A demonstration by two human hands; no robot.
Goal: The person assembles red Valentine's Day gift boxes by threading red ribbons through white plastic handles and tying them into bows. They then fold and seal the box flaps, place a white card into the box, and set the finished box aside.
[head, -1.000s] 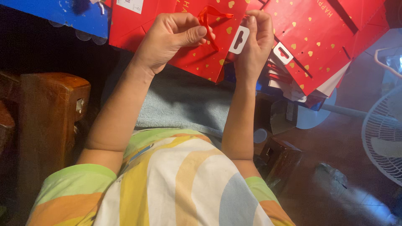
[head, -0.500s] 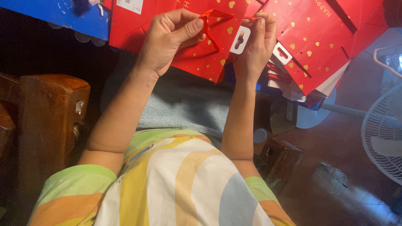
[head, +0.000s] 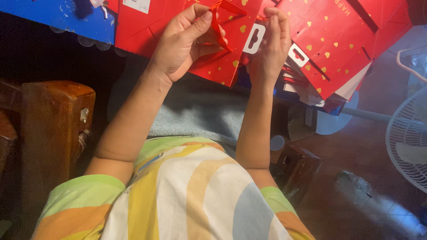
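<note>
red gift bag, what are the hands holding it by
The left hand pinches the red ribbon handle of the red gift bag between thumb and fingers. The right hand grips the bag's top edge beside the white hang tab.

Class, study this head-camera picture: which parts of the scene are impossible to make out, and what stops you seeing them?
Head view:
- Top of the red gift bag: cut off by the upper edge.
- Right hand palm side: faces away.
- Ribbon end pinched by the left hand: covered by fingers.
- Fan: cut by the right edge.
</note>
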